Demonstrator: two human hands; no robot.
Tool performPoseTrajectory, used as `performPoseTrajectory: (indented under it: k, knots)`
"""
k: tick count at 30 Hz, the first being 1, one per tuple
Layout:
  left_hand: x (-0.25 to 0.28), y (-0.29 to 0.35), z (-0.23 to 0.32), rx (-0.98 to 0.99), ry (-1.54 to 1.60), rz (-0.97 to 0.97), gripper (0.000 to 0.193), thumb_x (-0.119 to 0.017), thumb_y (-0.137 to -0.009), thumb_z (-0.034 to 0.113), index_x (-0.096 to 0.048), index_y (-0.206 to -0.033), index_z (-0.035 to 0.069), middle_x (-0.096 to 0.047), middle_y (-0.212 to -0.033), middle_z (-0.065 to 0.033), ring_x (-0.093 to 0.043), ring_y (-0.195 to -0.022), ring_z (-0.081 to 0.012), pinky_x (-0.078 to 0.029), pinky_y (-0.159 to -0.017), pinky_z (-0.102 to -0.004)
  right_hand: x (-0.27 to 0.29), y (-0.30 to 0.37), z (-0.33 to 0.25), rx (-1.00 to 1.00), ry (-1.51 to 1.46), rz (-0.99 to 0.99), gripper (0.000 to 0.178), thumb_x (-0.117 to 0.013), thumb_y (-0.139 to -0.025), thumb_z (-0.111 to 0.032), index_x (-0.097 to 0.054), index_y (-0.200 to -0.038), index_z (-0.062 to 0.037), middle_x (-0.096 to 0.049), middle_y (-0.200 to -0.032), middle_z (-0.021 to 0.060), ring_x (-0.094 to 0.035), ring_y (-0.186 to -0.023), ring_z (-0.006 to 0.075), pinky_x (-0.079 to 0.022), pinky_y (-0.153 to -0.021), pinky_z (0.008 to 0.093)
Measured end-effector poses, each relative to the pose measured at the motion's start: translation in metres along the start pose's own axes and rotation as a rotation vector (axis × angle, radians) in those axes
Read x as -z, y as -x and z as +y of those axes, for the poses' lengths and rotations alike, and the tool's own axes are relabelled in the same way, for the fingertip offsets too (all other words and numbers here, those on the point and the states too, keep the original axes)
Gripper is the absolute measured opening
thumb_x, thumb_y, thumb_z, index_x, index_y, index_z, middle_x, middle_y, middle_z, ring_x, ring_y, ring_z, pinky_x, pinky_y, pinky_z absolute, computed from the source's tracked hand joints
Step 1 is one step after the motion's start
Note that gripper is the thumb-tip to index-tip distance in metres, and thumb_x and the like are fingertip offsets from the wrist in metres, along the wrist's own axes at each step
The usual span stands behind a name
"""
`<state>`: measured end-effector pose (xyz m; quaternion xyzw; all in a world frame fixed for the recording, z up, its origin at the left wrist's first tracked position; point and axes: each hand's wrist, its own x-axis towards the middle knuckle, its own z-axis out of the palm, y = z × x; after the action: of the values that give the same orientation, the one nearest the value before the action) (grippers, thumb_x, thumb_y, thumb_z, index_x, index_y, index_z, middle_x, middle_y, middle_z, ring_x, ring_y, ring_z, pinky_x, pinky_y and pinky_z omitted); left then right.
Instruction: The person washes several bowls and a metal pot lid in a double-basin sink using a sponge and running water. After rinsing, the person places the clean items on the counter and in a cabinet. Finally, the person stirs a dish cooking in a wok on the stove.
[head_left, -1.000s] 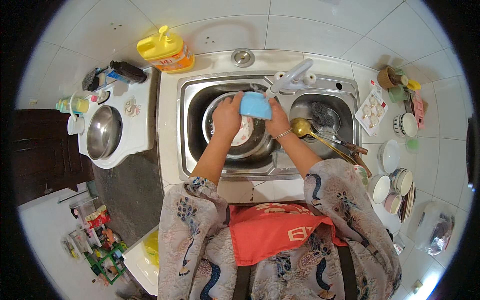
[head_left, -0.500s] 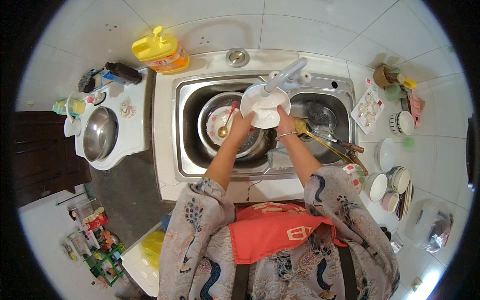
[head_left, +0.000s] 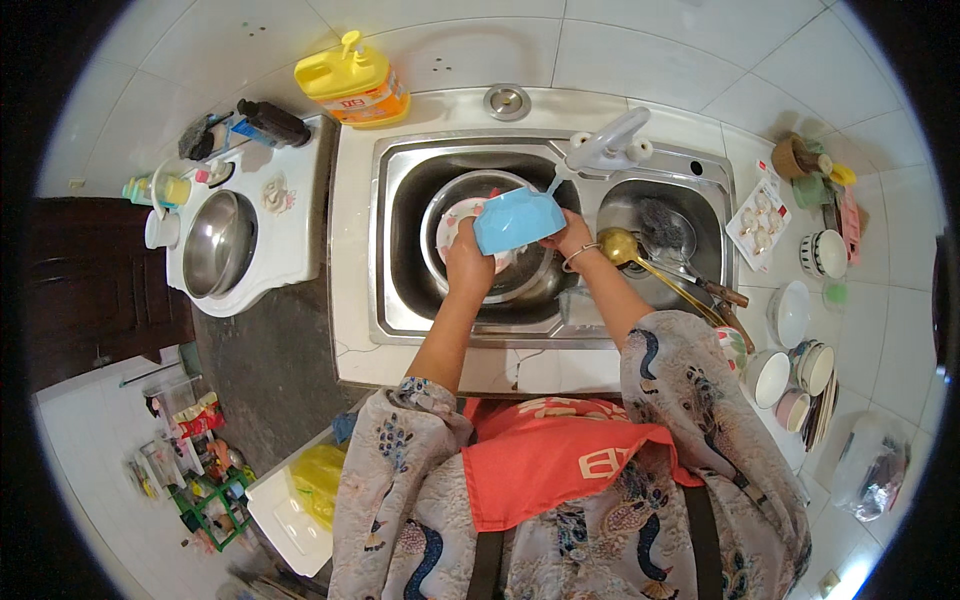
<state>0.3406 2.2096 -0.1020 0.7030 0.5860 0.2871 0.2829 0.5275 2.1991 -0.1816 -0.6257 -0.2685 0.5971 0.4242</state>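
Note:
Under the faucet [head_left: 612, 143] I hold a bowl [head_left: 520, 220], blue outside, tipped so its outer side faces me. My left hand [head_left: 468, 262] is closed on its left edge. My right hand [head_left: 572, 236] grips the right edge, its fingers partly behind the bowl. A thin stream of water shows beside the rim, at the spout. Below sits a steel basin [head_left: 432, 262] in the left sink, with a red-patterned white dish [head_left: 449, 228] inside, partly covered by the bowl and my left hand.
The right sink holds a gold ladle [head_left: 620, 246] and a wire scrubber [head_left: 660, 222] in a pan. Several bowls [head_left: 768, 378] stand on the right counter. A yellow jug [head_left: 352, 85] is behind the left sink; a steel bowl [head_left: 218, 245] rests at left.
The bowl has been tilted over: its white inside faced up before, and now its blue outside shows. Both hands still hold it, and the view has shifted slightly.

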Motion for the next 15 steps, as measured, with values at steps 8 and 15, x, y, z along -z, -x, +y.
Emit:
performPoseTrajectory:
  k: [8, 15]
  knots:
    - [0.049, 0.008, -0.043, 0.159, -0.022, 0.152, 0.044, -0.058, -0.069, -0.002, -0.044, -0.111, 0.004, -0.059, -0.091, -0.0247, -0.057, -0.085, -0.0429, -0.045, -0.074, -0.0449, -0.010, -0.018, 0.009, -0.175, -0.010, -0.041, 0.029, -0.054, -0.085, -0.011, -0.056, -0.113, -0.0060, -0.062, -0.096, 0.0033, -0.058, -0.078, 0.0129, -0.049, -0.066, 0.0269]
    - [0.092, -0.014, -0.077, 0.650, 0.786, 0.239, 0.025, -0.045, -0.081, 0.002, -0.045, -0.104, -0.006, -0.057, -0.073, -0.0149, -0.055, -0.047, -0.0179, -0.047, -0.040, -0.0258, -0.042, -0.075, 0.123, -0.033, 0.637, 0.262, 0.050, -0.062, -0.078, -0.020, -0.048, -0.122, -0.0004, -0.061, -0.104, 0.0134, -0.059, -0.093, 0.0291, -0.046, -0.082, 0.0331]
